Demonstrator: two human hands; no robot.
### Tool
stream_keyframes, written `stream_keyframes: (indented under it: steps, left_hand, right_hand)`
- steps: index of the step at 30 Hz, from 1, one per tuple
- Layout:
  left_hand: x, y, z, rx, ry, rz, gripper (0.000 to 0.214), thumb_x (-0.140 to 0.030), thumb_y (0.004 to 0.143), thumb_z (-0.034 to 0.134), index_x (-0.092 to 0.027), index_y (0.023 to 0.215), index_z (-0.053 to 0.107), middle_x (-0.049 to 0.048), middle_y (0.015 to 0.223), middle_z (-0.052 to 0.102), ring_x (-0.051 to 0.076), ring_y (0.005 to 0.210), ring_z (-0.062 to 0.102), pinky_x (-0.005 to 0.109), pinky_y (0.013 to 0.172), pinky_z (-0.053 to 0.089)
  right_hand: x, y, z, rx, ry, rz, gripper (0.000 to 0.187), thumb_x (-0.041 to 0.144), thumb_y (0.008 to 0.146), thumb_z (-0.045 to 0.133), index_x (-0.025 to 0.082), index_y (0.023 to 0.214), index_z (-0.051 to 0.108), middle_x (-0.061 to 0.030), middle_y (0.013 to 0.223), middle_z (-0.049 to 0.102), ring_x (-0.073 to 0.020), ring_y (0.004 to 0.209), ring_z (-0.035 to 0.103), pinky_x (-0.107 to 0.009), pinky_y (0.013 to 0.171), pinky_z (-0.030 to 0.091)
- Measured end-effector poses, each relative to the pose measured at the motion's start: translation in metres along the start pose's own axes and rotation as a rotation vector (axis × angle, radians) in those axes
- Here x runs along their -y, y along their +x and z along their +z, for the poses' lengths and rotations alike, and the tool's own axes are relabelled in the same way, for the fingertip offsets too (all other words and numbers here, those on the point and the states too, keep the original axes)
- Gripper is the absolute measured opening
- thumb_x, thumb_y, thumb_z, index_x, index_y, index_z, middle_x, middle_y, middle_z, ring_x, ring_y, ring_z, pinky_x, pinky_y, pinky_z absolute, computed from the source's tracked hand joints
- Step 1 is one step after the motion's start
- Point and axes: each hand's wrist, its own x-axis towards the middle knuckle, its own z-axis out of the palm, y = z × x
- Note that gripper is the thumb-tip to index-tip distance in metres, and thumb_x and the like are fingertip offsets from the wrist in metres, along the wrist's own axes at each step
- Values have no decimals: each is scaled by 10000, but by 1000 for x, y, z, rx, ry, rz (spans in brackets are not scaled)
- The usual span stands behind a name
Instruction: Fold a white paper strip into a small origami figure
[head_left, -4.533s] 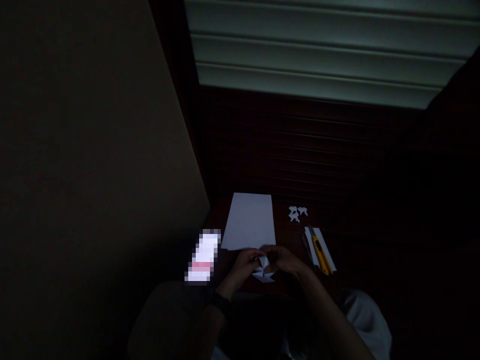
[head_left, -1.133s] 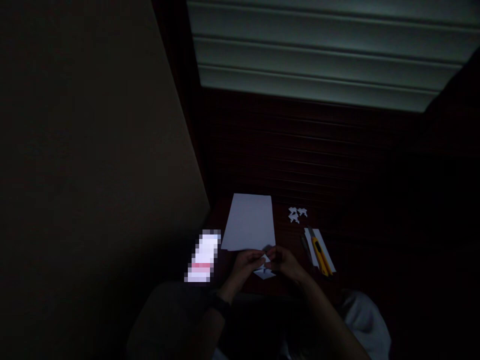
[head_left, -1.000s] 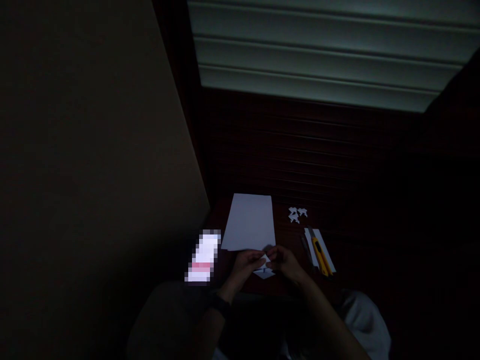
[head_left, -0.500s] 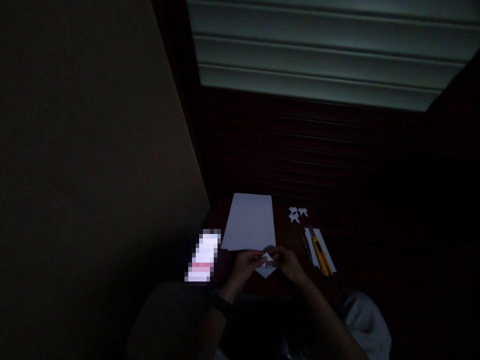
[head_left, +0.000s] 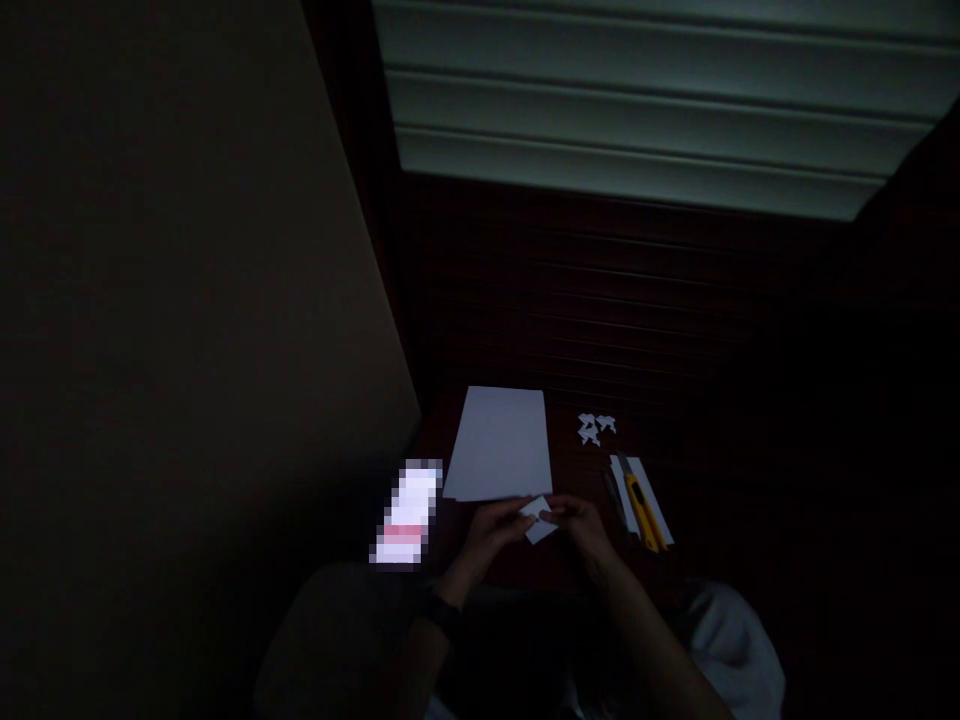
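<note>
In dim light, a small folded white paper piece (head_left: 540,520) is pinched between both hands just above a dark wooden table (head_left: 577,480). My left hand (head_left: 491,530) grips its left side with curled fingers. My right hand (head_left: 583,525) holds its right edge in a pinch. A dark watch sits on the left wrist. A white sheet of paper (head_left: 501,443) lies flat just beyond the hands.
A yellow utility knife (head_left: 641,505) rests on a white paper strip at the right, with a dark pen beside it. Several small folded paper pieces (head_left: 594,427) lie farther back. A lit, blurred screen (head_left: 407,512) is at the left. A wall stands left.
The paper piece was turned and refolded between my fingers; it now shows a smaller, flatter shape and sits slightly higher. Both hands stayed in the same spot.
</note>
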Motion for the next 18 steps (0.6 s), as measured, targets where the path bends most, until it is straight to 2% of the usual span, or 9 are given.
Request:
stream_keyframes:
  steps: [6, 10, 12, 16, 18]
  left_hand:
    - [20, 10, -3, -68, -30, -52, 492, -380, 621, 706, -116, 1029, 637, 126, 935, 679, 262, 824, 631, 370, 664, 530]
    - [29, 13, -3, -104, -35, -42, 488, -377, 630, 702, -101, 1027, 631, 130, 923, 680, 263, 816, 636, 378, 656, 543]
    - [32, 14, -4, -113, -45, -31, 481, -372, 631, 702, -93, 1016, 634, 135, 922, 680, 268, 811, 637, 381, 650, 546]
    - [34, 15, -5, -123, -60, -25, 469, -362, 631, 703, -97, 1011, 634, 135, 934, 677, 272, 815, 637, 383, 653, 548]
    - [33, 14, -6, -115, -64, -37, 470, -359, 629, 705, -98, 1013, 632, 136, 935, 677, 273, 824, 636, 388, 665, 546]
  right_hand:
    - [6, -4, -5, 69, 14, 60, 386, 298, 531, 769, 135, 867, 671, -77, 776, 680, -205, 688, 621, -307, 631, 455]
    - [15, -9, -5, 129, 2, 82, 360, 396, 659, 674, 139, 910, 662, -86, 830, 670, -203, 742, 613, -295, 629, 456]
    - [16, -10, -3, 150, -22, 43, 368, 424, 696, 637, 149, 940, 655, -76, 820, 665, -191, 727, 605, -283, 612, 451]
    - [7, -8, 1, 141, -127, -91, 385, 351, 605, 732, 152, 927, 663, -28, 693, 645, -144, 592, 567, -244, 545, 422]
    - [1, -6, 1, 108, -127, -110, 384, 333, 594, 740, 151, 923, 662, -17, 667, 635, -128, 549, 547, -235, 517, 414]
